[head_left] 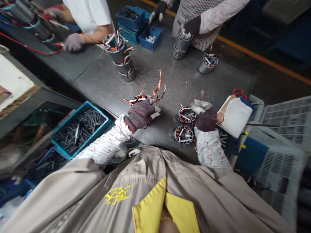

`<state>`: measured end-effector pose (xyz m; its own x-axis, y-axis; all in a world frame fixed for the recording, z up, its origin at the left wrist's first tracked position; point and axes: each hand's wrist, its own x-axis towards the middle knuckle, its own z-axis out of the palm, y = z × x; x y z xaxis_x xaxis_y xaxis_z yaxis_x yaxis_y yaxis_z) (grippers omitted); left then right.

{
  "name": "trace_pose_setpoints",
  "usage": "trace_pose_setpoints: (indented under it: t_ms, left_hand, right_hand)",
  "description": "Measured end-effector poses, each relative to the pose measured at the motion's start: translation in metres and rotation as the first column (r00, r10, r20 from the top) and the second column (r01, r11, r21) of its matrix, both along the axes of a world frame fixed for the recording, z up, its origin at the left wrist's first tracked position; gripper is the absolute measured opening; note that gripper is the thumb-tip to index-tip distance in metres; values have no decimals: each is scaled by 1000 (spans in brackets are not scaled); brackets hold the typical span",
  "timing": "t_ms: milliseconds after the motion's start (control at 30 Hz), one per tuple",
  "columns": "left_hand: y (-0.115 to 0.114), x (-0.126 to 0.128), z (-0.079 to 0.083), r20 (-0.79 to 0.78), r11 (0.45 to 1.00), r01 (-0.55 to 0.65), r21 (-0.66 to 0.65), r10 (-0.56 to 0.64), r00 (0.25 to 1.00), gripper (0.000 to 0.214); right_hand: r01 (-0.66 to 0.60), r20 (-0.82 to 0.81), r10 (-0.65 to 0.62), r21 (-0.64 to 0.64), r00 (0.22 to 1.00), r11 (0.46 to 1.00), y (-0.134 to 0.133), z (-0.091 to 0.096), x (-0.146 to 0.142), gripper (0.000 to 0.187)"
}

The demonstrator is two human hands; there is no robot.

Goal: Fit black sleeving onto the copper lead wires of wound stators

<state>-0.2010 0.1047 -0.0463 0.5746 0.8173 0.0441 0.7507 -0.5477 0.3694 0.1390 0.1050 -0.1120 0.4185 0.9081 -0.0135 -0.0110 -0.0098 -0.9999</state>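
Okay, left gloved hand [142, 115] closed around a copper-wound stator [139, 100], toward the near edge of the grey workbench [170, 74]. Right gloved hand [206, 119] clenched on a whitish wad [198, 106], just beside two more stators [184, 135]. Teal crate of dark rods [79, 129] sits off the bench's left edge; co-workers' gloved hands [74, 42] work at the far edge by taller stator stacks [119, 48].

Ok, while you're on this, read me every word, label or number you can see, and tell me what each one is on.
Yellow embroidered characters on the chest of the person's beige work jacket: too warped and small to read, so I can't quote them.
White sheet of paper at the right: no legible writing.
No other text is readable.
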Motion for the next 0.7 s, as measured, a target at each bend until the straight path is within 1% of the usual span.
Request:
trace_pose_setpoints:
  t_ms: [33, 67, 100, 133, 167, 233, 267, 300, 367, 400, 467, 500, 567, 633, 700]
  left_hand:
    - [10, -29, -4, 53, 1000, 15, -19, -14, 999, 27]
    - [17, -49, -8, 107, 1000, 4, -31, 0, 994, 28]
    - [21, -60, -10, 157, 999, -30, -38, 36, 987, 28]
    - [22, -64, -12, 191, 996, -77, -43, 83, 978, 30]
    - [22, -62, -13, 206, 991, -123, -45, 129, 970, 36]
    - [22, -50, -15, 175, 984, -174, -38, 178, 968, 57]
    - [23, -43, -16, 142, 985, -170, -32, 173, 975, 61]
    - [24, -38, -18, 111, 988, -153, -29, 156, 982, 58]
    - [30, -34, -21, 92, 993, -110, -37, 113, 989, 36]
    - [33, -34, -23, 113, 995, -85, -49, 90, 989, 27]
    - [39, -39, -27, 231, 994, -45, -95, 66, 971, 20]
    - [41, -41, -28, 318, 991, -41, -126, 79, 945, 20]
    - [42, -43, -32, 494, 975, -61, -215, 162, 854, 22]
    - [41, -41, -35, 621, 938, -90, -335, 292, 728, 26]
    - [40, -37, -39, 691, 893, -87, -442, 400, 602, 34]
  right_hand:
    - [6, -48, -4, 26, 999, 1000, -4, 8, -48, 24]
    - [3, -81, 0, 42, 997, 999, -7, 14, -88, 28]
    - [-6, -105, 11, 49, 994, 999, -10, 16, -116, 31]
    - [-19, -128, 25, 46, 991, 999, -11, 16, -133, 32]
    - [-35, -153, 40, 36, 987, 999, -11, 16, -142, 34]
    - [-63, -196, 65, 15, 978, 998, -9, 14, -142, 38]
    - [-74, -207, 74, 9, 976, 997, -8, 13, -138, 39]
    - [-84, -207, 84, 9, 975, 996, -6, 12, -135, 41]
    - [-97, -183, 99, 21, 978, 995, -4, 12, -132, 43]
    - [-102, -171, 105, 27, 980, 994, -3, 12, -133, 43]
    - [-109, -160, 113, 29, 981, 994, -2, 12, -135, 44]
    - [-112, -158, 115, 30, 981, 993, -2, 12, -137, 45]
    - [-108, -162, 113, 39, 980, 993, -2, 11, -140, 46]
    - [-83, -175, 92, 57, 980, 995, -1, 10, -142, 48]
    - [-53, -182, 64, 64, 981, 997, 0, 10, -144, 47]
